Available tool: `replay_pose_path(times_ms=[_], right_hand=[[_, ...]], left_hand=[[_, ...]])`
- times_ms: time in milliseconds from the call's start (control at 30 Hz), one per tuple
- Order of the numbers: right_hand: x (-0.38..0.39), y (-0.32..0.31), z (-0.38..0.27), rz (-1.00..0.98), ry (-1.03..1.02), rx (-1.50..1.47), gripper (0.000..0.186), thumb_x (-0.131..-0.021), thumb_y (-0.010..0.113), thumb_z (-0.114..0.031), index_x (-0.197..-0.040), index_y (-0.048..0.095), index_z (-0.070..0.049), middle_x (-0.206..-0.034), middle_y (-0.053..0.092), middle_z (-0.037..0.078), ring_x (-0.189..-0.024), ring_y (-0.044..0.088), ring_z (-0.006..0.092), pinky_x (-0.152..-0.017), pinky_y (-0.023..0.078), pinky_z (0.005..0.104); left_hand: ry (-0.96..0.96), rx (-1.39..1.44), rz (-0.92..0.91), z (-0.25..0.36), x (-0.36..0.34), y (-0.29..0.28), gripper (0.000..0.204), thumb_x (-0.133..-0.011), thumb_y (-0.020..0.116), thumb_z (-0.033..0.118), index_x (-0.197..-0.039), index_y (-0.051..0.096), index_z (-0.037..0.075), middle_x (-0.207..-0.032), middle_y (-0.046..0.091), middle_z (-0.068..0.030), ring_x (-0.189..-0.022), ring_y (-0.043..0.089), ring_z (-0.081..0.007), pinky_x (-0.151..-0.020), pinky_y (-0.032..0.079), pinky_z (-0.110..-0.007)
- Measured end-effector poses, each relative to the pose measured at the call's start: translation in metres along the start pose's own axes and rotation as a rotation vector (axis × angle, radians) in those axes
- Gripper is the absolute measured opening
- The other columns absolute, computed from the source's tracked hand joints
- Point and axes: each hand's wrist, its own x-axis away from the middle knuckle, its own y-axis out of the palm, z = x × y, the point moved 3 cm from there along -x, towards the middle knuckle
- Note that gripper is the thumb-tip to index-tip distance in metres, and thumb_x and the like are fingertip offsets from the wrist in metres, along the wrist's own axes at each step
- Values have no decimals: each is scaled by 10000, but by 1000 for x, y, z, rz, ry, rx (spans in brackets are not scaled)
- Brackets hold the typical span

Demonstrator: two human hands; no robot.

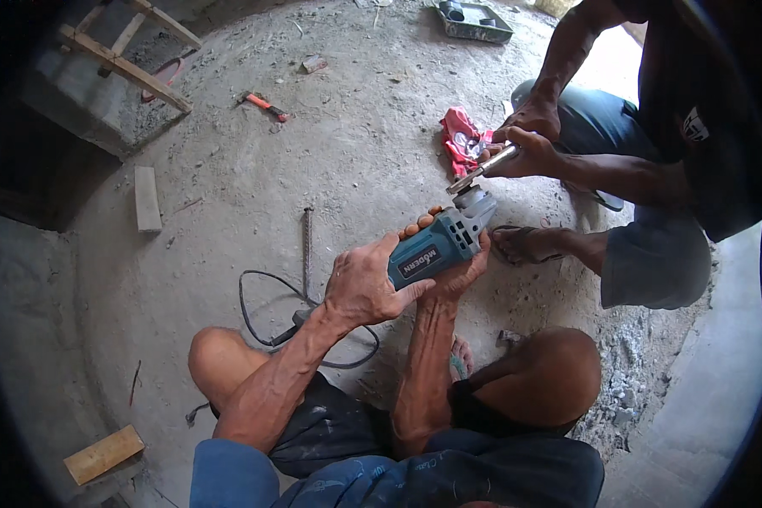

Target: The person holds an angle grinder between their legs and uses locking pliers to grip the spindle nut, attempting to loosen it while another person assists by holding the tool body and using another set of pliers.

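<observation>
A teal and grey angle grinder (423,252) is held up in front of me, tilted with its grey head toward the upper right. My left hand (366,278) is wrapped round the rear of its body. Under the body and behind the head, my right hand (460,275) grips from the right side. Another person's hands (529,142) hold a silver metal hand tool (493,164), wrench-like or plier-like. Its tip meets the spindle end of the grinder's head; the exact contact is too small to tell.
A black power cord (254,273) loops on the dusty concrete floor beside a ribbed steel bar (307,245). An orange-handled hammer (265,107), wood pieces (146,199), a red cloth or bag (459,140) and a black tray (476,25) lie farther off. The other person squats at the right.
</observation>
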Motion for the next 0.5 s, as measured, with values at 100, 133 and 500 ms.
replay_pose_path(times_ms=[100,133,500], right_hand=[[-2,-4,3,-32,27,-40,720,-947,457,-575,-1231,578,76,-1029,700,219,-923,698,369,-887,571,487],[-2,-6,2,-28,24,-40,720,-947,457,-575,-1231,578,76,-1029,700,219,-923,698,369,-887,571,487],[-1,-19,10,18,77,-72,717,-930,505,-575,-1227,576,74,-1031,702,212,-920,690,378,-894,560,484]], left_hand=[[-48,-14,-50,-5,2,2,620,-825,794,510,-1045,620,-44,-801,688,-200,-717,736,-342,-645,584,-419],[-49,-12,-54,-4,1,1,620,-825,794,510,-1045,620,-44,-801,688,-200,-717,736,-342,-645,584,-419],[-99,-44,-74,-12,6,3,743,-833,760,528,-1223,587,-81,-949,709,-261,-844,732,-423,-748,584,-493]])
